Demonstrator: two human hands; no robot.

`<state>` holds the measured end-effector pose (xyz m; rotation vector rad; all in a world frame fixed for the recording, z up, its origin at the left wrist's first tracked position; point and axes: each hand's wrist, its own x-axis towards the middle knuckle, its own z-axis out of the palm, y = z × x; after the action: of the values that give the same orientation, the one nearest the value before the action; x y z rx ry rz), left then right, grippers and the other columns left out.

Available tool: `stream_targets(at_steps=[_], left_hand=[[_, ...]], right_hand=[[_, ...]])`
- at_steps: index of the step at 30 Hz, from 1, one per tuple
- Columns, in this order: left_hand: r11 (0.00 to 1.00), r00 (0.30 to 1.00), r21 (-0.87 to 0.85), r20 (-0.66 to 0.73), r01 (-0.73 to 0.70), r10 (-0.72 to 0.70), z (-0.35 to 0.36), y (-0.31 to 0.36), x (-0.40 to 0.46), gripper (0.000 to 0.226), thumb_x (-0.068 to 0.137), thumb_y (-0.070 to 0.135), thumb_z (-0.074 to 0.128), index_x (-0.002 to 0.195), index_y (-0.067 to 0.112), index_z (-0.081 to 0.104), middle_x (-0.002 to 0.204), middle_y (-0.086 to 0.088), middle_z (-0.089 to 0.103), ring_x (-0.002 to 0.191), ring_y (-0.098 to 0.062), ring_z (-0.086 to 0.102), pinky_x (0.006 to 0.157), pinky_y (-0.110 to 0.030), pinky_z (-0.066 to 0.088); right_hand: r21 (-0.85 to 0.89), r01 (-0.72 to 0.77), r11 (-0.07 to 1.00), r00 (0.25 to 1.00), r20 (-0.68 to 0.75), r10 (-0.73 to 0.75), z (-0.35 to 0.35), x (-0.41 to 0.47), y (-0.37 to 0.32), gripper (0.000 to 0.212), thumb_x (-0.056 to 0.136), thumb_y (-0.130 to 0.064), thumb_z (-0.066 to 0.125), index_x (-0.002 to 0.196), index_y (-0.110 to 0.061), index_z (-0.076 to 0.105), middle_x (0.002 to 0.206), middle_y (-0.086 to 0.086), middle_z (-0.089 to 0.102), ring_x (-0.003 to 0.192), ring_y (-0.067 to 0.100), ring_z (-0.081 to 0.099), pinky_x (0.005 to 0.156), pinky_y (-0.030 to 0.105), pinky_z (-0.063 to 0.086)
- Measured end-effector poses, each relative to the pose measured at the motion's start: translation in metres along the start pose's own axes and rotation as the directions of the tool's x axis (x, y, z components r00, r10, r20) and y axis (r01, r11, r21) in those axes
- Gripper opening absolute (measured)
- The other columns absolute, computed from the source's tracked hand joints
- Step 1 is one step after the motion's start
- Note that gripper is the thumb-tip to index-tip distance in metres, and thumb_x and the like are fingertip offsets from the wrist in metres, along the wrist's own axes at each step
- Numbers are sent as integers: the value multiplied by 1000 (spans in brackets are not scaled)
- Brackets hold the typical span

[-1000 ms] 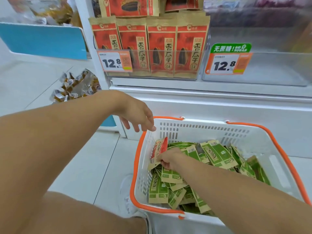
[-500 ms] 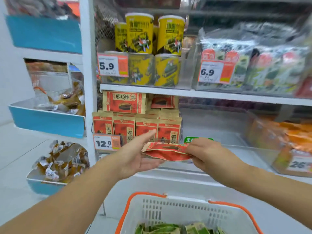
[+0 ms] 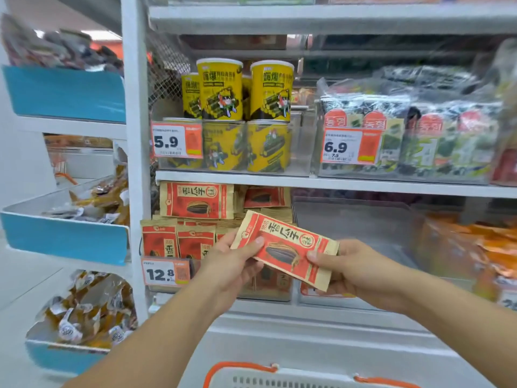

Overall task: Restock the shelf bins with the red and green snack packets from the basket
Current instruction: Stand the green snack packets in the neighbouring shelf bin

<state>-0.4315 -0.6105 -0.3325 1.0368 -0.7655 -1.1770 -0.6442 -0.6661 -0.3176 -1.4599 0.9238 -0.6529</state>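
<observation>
A red snack packet with a sunflower seed picture is held flat and tilted between both hands, in front of the lower shelf. My left hand grips its left end, my right hand its right end. Behind it the left clear bin holds upright red packets, with more red packets lying on top. To the right stands an empty-looking clear bin. Only the orange rim of the white basket shows at the bottom edge; its contents are out of view.
Yellow canisters and seaweed packs fill the shelf above. Orange packets sit in a bin at the right. A white upright post separates blue-fronted side bins with wrapped snacks. Price tags hang on bin fronts.
The red packet came out of the basket in my right hand. My left hand has closed on its other end, and the packet now faces me, slightly higher.
</observation>
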Motion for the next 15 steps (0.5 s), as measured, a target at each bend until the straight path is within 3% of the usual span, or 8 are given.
stream_targets(at_steps=[4, 6, 8, 12, 15], left_hand=[[993, 980, 72, -173, -92, 103, -4, 3, 10, 32, 90, 18, 71, 119, 20, 58, 104, -5, 74, 90, -19, 74, 62, -26, 59], [979, 958, 153, -233, -137, 170, -11, 6, 13, 29, 92, 19, 69, 118, 21, 58, 103, -2, 72, 88, -18, 72, 62, -25, 59], [974, 947, 172, -263, -145, 188, -20, 7, 16, 24, 93, 17, 67, 116, 21, 59, 103, -3, 71, 88, -17, 71, 62, -25, 57], [971, 942, 186, -270, -152, 200, -27, 7, 22, 22, 93, 12, 66, 111, 24, 61, 101, -4, 72, 83, -16, 70, 59, -24, 53], [963, 939, 208, -261, -171, 223, -27, 6, 25, 25, 93, 11, 67, 113, 25, 61, 98, -2, 72, 82, -15, 71, 59, -24, 54]], right_hand=[[181, 37, 983, 991, -133, -13, -17, 22, -2, 22, 94, -14, 62, 109, 0, 69, 89, 14, 76, 67, 18, 71, 63, 28, 61], [216, 69, 974, 977, -211, -23, -31, 34, -9, 19, 94, -13, 61, 106, 1, 68, 87, 14, 75, 67, 18, 72, 58, 26, 60], [175, 106, 979, 962, -267, -56, -41, 49, -16, 17, 97, -11, 59, 108, 0, 67, 91, 14, 75, 74, 19, 71, 59, 26, 60], [-14, 169, 986, 940, -300, -165, -42, 82, -23, 21, 100, -9, 55, 116, 1, 65, 107, 17, 72, 90, 24, 66, 79, 37, 57], [-103, 214, 971, 920, -313, -236, -37, 102, -28, 18, 100, -9, 56, 108, 3, 67, 109, 21, 72, 93, 26, 66, 88, 44, 55]])
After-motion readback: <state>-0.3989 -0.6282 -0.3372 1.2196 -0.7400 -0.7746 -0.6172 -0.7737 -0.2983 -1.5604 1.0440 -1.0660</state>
